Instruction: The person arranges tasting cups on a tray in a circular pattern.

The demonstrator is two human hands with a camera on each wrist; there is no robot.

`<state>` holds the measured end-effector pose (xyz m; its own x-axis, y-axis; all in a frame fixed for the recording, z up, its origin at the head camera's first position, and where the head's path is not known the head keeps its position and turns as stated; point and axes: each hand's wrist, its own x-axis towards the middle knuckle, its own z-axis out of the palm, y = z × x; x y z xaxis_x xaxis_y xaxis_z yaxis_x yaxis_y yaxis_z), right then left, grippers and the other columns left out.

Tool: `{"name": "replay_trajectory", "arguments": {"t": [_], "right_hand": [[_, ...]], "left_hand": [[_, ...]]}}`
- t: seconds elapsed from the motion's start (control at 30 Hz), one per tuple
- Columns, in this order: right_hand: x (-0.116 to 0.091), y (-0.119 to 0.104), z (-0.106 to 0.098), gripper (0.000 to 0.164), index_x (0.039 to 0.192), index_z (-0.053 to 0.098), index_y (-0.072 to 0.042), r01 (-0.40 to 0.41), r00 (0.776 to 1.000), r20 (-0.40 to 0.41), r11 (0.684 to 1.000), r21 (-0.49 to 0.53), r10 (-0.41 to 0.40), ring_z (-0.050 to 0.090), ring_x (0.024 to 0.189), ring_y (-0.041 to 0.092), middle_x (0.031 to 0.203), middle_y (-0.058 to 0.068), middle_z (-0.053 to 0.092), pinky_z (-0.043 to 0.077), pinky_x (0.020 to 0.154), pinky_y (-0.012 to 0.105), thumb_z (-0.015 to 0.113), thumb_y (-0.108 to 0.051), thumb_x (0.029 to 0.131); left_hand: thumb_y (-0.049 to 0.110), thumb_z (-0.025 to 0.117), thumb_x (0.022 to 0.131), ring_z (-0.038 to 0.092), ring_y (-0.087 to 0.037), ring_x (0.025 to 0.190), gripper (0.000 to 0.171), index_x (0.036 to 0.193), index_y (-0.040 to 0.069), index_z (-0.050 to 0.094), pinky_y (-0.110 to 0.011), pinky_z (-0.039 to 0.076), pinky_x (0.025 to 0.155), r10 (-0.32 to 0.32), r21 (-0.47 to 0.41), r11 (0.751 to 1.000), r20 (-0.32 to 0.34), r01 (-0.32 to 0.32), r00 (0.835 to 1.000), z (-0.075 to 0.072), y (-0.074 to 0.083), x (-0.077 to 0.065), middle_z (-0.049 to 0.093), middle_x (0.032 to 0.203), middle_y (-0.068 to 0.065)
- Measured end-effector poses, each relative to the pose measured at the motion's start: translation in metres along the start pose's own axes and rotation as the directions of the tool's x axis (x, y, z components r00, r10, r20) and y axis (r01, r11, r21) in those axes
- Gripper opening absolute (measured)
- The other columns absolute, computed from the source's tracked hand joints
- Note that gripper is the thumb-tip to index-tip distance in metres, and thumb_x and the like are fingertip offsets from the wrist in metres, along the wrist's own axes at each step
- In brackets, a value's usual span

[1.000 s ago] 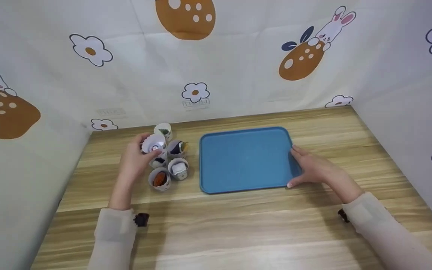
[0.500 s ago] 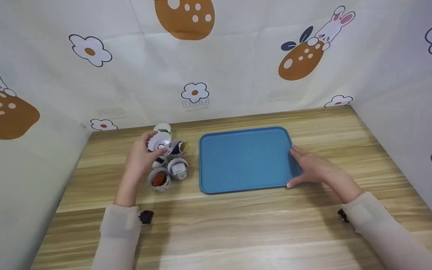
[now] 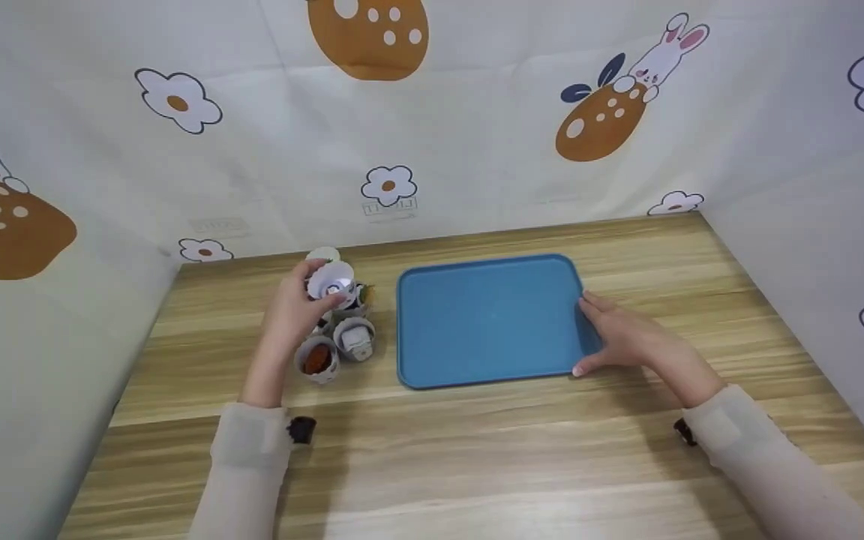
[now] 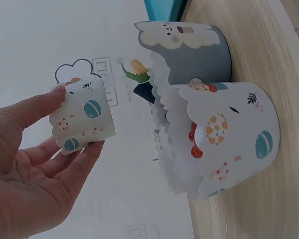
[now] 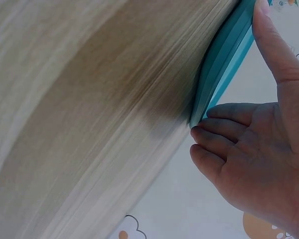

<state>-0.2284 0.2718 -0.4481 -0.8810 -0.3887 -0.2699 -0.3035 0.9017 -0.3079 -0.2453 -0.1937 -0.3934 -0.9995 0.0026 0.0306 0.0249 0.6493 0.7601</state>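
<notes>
At the left hand (image 3: 286,311), I see thumb and fingers pinching a white paper cup (image 4: 87,117). It hangs above the table, mouth up, its axis roughly upright. Around and below it stands a cluster of other cups (image 3: 338,371); the nearest contains an orange-red piece (image 3: 317,359), its neighbour a white piece (image 3: 357,340).

The right hand (image 3: 619,330) has its thumb spread apart from its fingers, which lie together; both touch a blue tray (image 3: 492,322) at its right end. The tray lies flat, just beside the cluster, long axis running left to right. Beneath is a wood-grain table (image 3: 477,465), backed and flanked by pale walls (image 3: 477,112) printed with flowers, rabbits and orange-brown fruit.

My left wrist view gives the held cup's outside, with teal rounds; only the head view looks into its mouth, where the detail is too small to read. The right wrist view shows me the tray's rim side-on and the palm.
</notes>
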Motion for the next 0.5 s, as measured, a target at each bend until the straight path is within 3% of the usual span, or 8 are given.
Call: {"name": "replay_trajectory", "arguments": {"t": [0.5], "right_hand": [[0.001,0.001,0.002,0.127,0.153,0.019,0.011,-0.011,1.0,-0.008,1.0,0.018,0.011,0.022,0.147,0.05,0.162,0.031,0.014,0.026,0.118,0.061,0.08,-0.063,0.07]], "left_hand": [[0.014,0.069,0.093,0.048,-0.036,0.134,0.061,0.146,0.001,0.042,-0.051,0.041,0.112,0.002,-0.007,1.0,0.046,-0.001,0.999,0.014,0.013,0.012,0.049,0.146,-0.024]]}}
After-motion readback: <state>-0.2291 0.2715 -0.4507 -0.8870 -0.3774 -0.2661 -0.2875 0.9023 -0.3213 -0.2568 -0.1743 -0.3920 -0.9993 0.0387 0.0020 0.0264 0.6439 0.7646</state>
